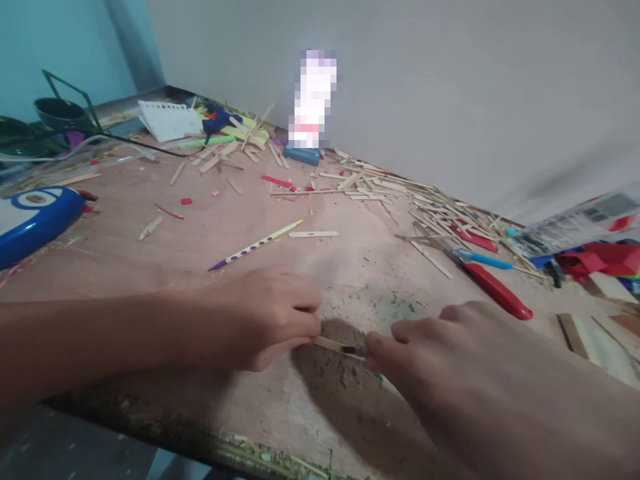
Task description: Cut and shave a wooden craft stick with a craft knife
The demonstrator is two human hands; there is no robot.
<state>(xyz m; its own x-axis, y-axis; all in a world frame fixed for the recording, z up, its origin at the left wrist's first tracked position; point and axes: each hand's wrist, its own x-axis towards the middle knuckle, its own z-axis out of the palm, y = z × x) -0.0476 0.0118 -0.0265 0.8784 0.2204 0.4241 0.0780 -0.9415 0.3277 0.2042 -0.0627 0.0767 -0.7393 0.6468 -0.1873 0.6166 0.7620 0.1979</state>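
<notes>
My left hand (280,320) is closed, pinching a thin pale wooden stick (327,343) between thumb and fingers. The stick points right, just above the tabletop. Opposite it, my right hand (425,353) pinches a small thin piece with a dark end (349,350), which meets the stick's tip. Whether this piece is a blade or part of the stick, I cannot tell; my fingers cover most of it. Dark green shavings (345,380) lie scattered beneath and behind both hands. Beyond them rest a flat craft stick (313,234) and a yellow pencil with purple dots (255,245).
Red-handled scissors or a knife (497,290) and a blue pen (484,259) lie at right. Many loose craft sticks (370,183) line the wall. A lit, blurred phone (315,100) stands at back. A blue-and-white tool (40,217) sits left.
</notes>
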